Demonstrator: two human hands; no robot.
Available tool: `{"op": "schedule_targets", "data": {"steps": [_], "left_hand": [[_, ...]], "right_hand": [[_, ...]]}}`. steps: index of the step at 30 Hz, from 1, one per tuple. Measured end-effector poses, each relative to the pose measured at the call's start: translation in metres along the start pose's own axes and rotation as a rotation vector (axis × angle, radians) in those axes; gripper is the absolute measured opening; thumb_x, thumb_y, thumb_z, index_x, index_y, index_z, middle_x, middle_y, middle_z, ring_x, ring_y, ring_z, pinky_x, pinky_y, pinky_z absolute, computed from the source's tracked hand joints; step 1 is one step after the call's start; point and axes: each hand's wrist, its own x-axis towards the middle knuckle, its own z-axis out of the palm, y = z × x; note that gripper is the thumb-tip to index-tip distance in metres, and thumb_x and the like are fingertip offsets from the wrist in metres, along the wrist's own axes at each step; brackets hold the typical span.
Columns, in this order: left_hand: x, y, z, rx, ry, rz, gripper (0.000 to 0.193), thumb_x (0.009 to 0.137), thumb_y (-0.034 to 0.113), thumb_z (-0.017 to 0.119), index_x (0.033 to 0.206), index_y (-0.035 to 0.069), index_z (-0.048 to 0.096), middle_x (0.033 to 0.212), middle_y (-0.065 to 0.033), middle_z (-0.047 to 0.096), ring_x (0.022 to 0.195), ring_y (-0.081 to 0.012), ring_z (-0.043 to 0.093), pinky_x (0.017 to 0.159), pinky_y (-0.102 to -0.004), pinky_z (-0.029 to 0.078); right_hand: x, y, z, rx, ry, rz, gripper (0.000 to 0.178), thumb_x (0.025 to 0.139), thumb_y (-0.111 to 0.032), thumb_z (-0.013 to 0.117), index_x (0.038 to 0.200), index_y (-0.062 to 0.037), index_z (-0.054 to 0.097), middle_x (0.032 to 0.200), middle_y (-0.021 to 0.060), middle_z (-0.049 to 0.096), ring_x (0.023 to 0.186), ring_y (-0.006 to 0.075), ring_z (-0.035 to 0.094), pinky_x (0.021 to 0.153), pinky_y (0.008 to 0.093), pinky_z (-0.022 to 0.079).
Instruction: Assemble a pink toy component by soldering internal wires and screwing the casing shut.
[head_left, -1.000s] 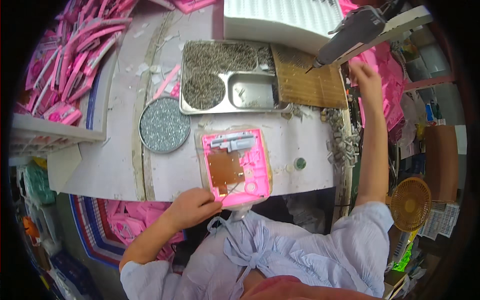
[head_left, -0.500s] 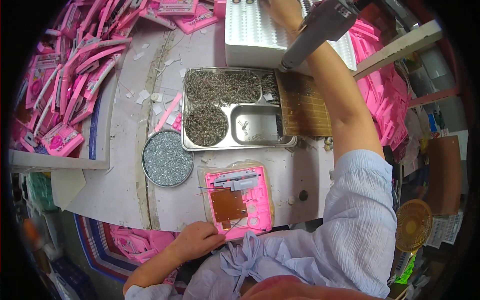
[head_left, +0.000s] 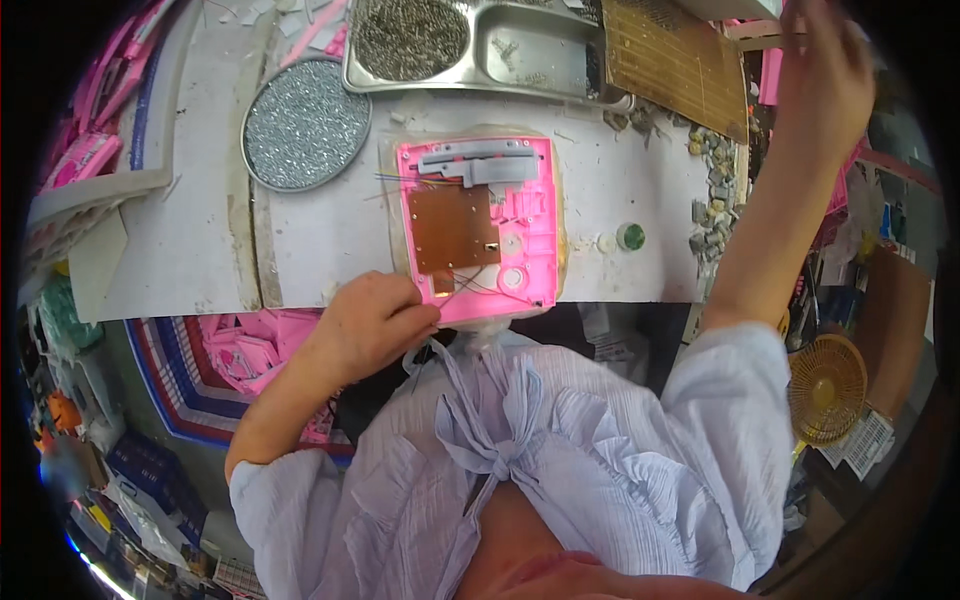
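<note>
A pink plastic toy housing (head_left: 540, 240) lies open side up near the table's front edge, on a clear plastic-like pad. Inside it are a brown circuit board (head_left: 450, 230), a grey plastic part (head_left: 505, 168) along the top, and thin wires (head_left: 465, 283) loose near the bottom. With curled fingers, my left hand (head_left: 375, 320) grips the housing's lower left corner; the fingertips are partly hidden. My right hand (head_left: 830, 85) is raised at the upper right, past a brown corrugated board (head_left: 675, 70). Its fingers are blurred, and whether it holds anything does not show.
A round dish of small silvery pieces (head_left: 305, 125) stands left of a metal compartment tray (head_left: 535, 50) with dark screws. Small debris (head_left: 715, 185) lies along the right side. Below the table at left is a basket (head_left: 185, 400) of pink parts.
My view has tilted down, so the table sits higher in it. My right hand has moved away from the white foam tray toward the right. The left hand stays at the housing's corner.
</note>
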Motion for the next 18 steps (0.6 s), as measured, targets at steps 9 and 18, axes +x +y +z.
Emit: {"op": "schedule_targets", "data": {"steps": [9,18], "left_hand": [[0.004,0.001,0.001,0.052,-0.012,0.008,0.031,0.071,0.012,0.086,0.095,0.009,0.067,0.083,-0.0063,0.058,0.073,-0.0274,0.06,0.061,-0.0394,0.048],[0.0,0.002,0.003,0.071,-0.006,-0.01,0.021,0.078,0.014,0.081,0.093,0.011,0.068,0.085,-0.0047,0.058,0.073,-0.026,0.06,0.062,-0.0386,0.048]], "right_hand": [[-0.234,-0.015,0.037,-0.221,-0.803,-0.086,0.023,0.073,-0.007,0.084,0.093,-0.0079,0.072,0.093,0.0044,0.071,0.091,0.0268,0.059,0.081,0.0364,0.049],[-0.233,-0.005,0.043,-0.273,-0.864,-0.326,0.028,0.069,-0.012,0.086,0.091,-0.0084,0.069,0.099,0.0035,0.069,0.091,0.0292,0.06,0.077,0.0378,0.052]]}}
